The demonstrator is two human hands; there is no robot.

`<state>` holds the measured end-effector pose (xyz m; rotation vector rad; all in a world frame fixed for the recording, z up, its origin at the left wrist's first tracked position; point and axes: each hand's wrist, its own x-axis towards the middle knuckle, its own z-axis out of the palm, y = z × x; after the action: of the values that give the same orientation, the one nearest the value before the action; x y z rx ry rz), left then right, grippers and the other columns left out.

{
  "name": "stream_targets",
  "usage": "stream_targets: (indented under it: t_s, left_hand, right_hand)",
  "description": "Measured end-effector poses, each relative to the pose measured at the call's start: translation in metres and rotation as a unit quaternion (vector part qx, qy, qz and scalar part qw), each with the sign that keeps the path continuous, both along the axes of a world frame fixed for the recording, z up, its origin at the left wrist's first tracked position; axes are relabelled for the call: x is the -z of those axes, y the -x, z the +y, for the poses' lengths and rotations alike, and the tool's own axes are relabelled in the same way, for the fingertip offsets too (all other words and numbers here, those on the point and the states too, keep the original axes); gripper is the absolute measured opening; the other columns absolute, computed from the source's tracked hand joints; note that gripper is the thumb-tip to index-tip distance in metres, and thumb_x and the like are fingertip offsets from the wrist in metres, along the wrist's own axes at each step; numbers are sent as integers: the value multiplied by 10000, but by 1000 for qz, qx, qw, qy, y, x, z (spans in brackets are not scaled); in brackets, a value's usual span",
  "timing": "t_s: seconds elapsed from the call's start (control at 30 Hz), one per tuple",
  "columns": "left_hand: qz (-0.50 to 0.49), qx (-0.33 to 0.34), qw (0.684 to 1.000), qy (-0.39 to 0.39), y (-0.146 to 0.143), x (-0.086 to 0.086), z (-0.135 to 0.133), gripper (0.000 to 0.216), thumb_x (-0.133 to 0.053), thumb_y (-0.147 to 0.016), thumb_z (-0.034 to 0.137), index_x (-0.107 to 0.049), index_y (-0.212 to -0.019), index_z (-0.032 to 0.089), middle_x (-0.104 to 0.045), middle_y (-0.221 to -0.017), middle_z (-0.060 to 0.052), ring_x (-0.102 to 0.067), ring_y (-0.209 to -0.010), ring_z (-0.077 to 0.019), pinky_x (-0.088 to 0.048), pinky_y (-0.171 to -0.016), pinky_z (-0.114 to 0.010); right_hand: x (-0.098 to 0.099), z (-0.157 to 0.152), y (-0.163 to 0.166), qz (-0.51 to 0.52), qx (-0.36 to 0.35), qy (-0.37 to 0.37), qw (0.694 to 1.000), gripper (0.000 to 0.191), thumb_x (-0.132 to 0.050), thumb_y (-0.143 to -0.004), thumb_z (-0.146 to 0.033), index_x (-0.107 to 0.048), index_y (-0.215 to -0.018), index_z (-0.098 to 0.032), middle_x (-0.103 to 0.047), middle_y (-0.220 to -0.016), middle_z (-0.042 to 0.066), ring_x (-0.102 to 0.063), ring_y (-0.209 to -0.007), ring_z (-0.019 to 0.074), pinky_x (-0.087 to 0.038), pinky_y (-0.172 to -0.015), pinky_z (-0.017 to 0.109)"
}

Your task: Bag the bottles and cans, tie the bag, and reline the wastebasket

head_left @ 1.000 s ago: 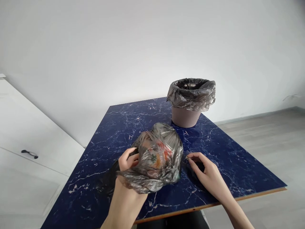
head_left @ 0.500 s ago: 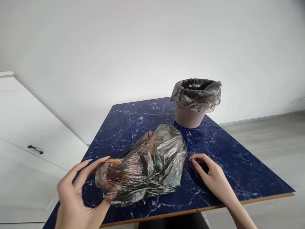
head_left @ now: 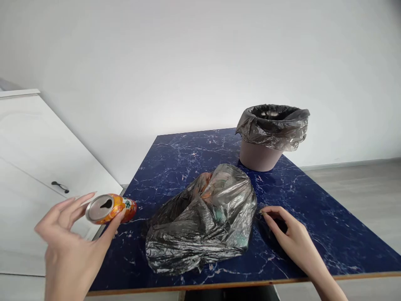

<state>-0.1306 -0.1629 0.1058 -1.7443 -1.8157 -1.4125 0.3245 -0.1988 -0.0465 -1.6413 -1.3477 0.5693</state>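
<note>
An orange drink can [head_left: 123, 207] is gripped between the thumb and fingers of my left hand [head_left: 75, 242]. It lies tilted on its side in the air, its opened silver top turned towards me, left of the bag. A crumpled, see-through black plastic bag [head_left: 200, 225] lies on the table with several blurred items inside, some reddish, some greenish. To the right of the bag, my right hand [head_left: 288, 238] is closed in a pinch, fingertips close to the bag's edge. What those fingertips hold, if anything, I cannot make out.
A pinkish bin [head_left: 260, 156] lined with a black bag [head_left: 272, 131] stands at the table's far right. The dark blue marbled table [head_left: 178, 154] has a wooden front edge. A white cabinet [head_left: 40, 167] with a black handle stands to the left, a wall behind.
My left hand has drawn the can out of the bag's left end and moved it left. The bag has slumped flatter there. My right hand stays in its pinch beside the bag.
</note>
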Motion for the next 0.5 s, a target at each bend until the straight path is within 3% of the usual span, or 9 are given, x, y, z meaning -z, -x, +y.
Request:
stream_targets:
  t_s: [0.1,0.27,0.5]
  left_hand:
    - [18,12,1000,-2,12,6,30,1070,-850,-703,647,-381,-1555,203,-690,-1439,-236,-727,-1268,-485,-594,-1020,-755]
    - [9,12,999,33,26,15,71,1055,-869,-662,534,-386,-1522,160,-626,-1500,-261,-721,-1283,-464,-624,-1035,-664]
    - [5,11,997,75,28,27,97,989,-871,-714,507,-379,-1508,181,-613,-1487,-222,-717,-1284,-432,-600,-1092,-638]
  right_hand:
    - [0,-1,0,-4,0,6,1000,364,-585,-1013,-613,-733,-1116,-296,-788,-1144,18,-738,-1065,229,-542,-887,312]
    - [-1,-2,-1,-4,-2,18,1000,364,-581,-1017,-620,-732,-1130,-308,-789,-1164,9,-736,-1093,224,-541,-900,306]
    - [-5,-1,1,-7,3,11,1000,385,-594,-994,-628,-743,-1097,-289,-795,-1131,29,-745,-1045,238,-545,-873,322]
